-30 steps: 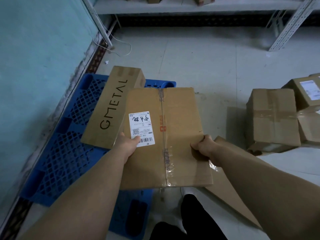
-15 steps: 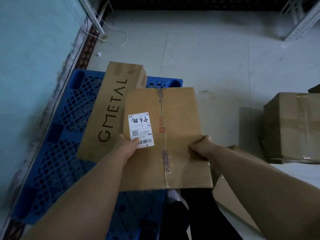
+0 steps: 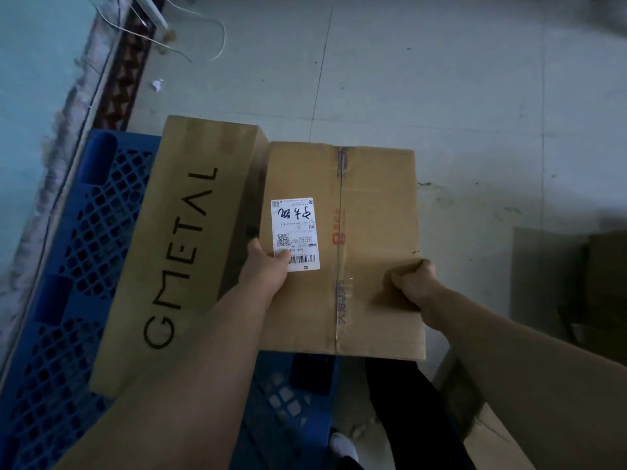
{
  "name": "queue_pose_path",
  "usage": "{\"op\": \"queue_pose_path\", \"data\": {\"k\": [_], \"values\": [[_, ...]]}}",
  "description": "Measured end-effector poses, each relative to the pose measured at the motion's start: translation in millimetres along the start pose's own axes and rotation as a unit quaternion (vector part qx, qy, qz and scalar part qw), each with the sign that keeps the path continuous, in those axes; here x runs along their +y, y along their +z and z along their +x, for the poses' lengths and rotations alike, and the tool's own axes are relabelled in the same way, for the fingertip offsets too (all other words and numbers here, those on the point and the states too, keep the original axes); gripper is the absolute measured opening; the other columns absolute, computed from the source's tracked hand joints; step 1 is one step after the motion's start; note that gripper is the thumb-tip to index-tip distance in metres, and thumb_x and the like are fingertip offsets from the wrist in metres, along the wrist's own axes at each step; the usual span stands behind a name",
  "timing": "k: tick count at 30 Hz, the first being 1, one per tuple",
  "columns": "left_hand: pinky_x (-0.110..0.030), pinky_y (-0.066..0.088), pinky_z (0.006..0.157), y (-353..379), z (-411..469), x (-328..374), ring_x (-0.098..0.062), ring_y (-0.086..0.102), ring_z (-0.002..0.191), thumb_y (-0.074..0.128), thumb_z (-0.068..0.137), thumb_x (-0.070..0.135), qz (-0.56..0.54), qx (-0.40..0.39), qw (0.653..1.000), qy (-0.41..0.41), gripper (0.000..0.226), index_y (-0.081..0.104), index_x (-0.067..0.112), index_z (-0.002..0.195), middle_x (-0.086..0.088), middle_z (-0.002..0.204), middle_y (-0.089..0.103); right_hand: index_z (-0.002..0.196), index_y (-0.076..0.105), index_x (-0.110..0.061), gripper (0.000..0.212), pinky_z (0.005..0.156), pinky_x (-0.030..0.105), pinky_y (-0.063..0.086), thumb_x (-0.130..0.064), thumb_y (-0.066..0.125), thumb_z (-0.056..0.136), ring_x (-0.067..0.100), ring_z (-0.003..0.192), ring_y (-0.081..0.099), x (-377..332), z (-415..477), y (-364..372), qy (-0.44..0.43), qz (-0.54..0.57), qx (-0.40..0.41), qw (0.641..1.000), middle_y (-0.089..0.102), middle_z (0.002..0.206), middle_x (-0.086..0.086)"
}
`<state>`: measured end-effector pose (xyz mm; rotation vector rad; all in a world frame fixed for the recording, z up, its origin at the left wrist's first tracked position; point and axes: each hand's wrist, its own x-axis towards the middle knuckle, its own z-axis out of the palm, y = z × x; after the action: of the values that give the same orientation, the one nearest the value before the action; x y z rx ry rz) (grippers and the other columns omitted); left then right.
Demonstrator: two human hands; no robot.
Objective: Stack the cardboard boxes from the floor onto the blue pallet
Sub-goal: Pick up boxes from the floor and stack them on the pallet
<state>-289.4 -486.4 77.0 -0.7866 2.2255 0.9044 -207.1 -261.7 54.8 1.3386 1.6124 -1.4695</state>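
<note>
Cardboard box (image 3: 342,249) is up in both my hands right now, hovering over the right side of the blue pallet (image 3: 84,232). My left hand (image 3: 268,266) is clamped on its left edge, thumb pressed on the near corner of the white label (image 3: 295,228). My right hand (image 3: 410,283) has its fingers curled tight over the right edge, roughly level with the left one. Both grips sit a bit nearer me than the middle, so most of the box sticks out away from me.

What matters here: the long box (image 3: 179,252) with the black lettering already lies on the pallet just left of mine. My box's left edge is right up against it, and I can't tell if they actually touch. Both run the same way, long side going near to far, and the tape seam (image 3: 340,205) on mine points away from me, so no turning needed I reckon.

The open bit of pallet shows below the near edge of my box. The right half of my box looks like it hangs over bare floor (image 3: 441,96), so I'd guess it has to go down snug against the long box or it'll overhang. My left hand is the one nearer that gap, so its fingers could get pinched. Another box (image 3: 604,290) sits dim on the floor, well off to the right.
</note>
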Motion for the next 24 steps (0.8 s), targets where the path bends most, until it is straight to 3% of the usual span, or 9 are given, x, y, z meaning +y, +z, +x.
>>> {"op": "queue_pose_path", "data": {"k": [6,9,12,16,19,21,24], "values": [[-0.042,0.041,0.102,31.3,94.6,23.8,-0.030,0.051,0.125,0.052,0.096,0.034,-0.005,0.030,0.999,-0.011,0.071,0.011,0.027,0.154,-0.006,0.143,0.050,0.137,0.027,-0.010,0.053,0.087,0.034,0.042,-0.009,0.056,0.093,0.023,0.102,0.044,-35.9,91.1,26.1,-0.027,0.005,0.015,1.000,0.044,0.120,0.010],[-0.048,0.039,0.106,38.0,123.3,23.1,-0.032,0.045,0.131,0.055,0.094,0.031,0.053,0.058,0.997,0.020,0.073,0.012,0.030,0.154,-0.007,0.146,0.044,0.143,0.025,-0.011,0.058,0.094,0.037,0.044,-0.011,0.056,0.094,0.029,0.115,0.047,-39.0,119.4,43.9,-0.025,-0.014,-0.004,1.000,0.044,0.128,0.010],[-0.048,0.046,0.101,50.8,133.4,6.0,-0.026,0.054,0.123,0.058,0.089,0.025,0.102,-0.020,0.992,0.076,0.068,0.027,0.030,0.149,-0.002,0.136,0.052,0.145,0.026,-0.007,0.060,0.093,0.037,0.047,-0.010,0.057,0.094,0.031,0.116,0.052,-37.4,132.7,58.1,0.001,-0.017,-0.041,0.999,0.045,0.137,0.012],[-0.045,0.027,0.117,69.7,113.1,-11.8,-0.028,0.025,0.144,0.048,0.096,0.018,0.199,-0.091,0.972,0.088,0.064,0.021,0.020,0.154,-0.005,0.159,0.022,0.150,0.019,-0.016,0.064,0.088,0.038,0.047,-0.004,0.051,0.097,0.033,0.111,0.055,-36.6,134.3,66.2,-0.003,-0.012,-0.047,0.999,0.048,0.129,0.016],[-0.043,0.006,0.120,79.6,106.7,-19.9,-0.027,-0.008,0.150,0.048,0.099,0.020,0.257,-0.121,0.953,0.104,0.065,0.014,0.026,0.154,-0.003,0.163,-0.004,0.150,0.016,-0.030,0.072,0.088,0.040,0.053,-0.003,0.054,0.095,0.026,0.098,0.055,-34.9,139.8,69.8,-0.012,0.026,-0.052,0.998,0.049,0.127,0.011],[-0.046,0.002,0.120,80.2,111.7,-21.1,-0.028,-0.017,0.149,0.049,0.099,0.022,0.265,-0.130,0.951,0.090,0.071,0.006,0.030,0.155,-0.003,0.162,-0.016,0.148,0.015,-0.035,0.076,0.088,0.041,0.054,-0.007,0.058,0.093,0.025,0.097,0.055,-35.3,143.9,75.1,-0.005,0.019,-0.046,0.999,0.048,0.127,0.008],[-0.046,-0.007,0.119,81.7,126.9,-19.7,-0.030,-0.022,0.147,0.047,0.099,0.023,0.311,-0.118,0.935,0.123,0.074,-0.001,0.029,0.155,-0.009,0.162,-0.017,0.146,0.004,-0.050,0.088,0.093,0.048,0.053,-0.020,0.063,0.089,0.030,0.111,0.054,-37.1,146.7,81.5,0.010,-0.003,-0.030,0.999,0.040,0.140,0.004]]}}
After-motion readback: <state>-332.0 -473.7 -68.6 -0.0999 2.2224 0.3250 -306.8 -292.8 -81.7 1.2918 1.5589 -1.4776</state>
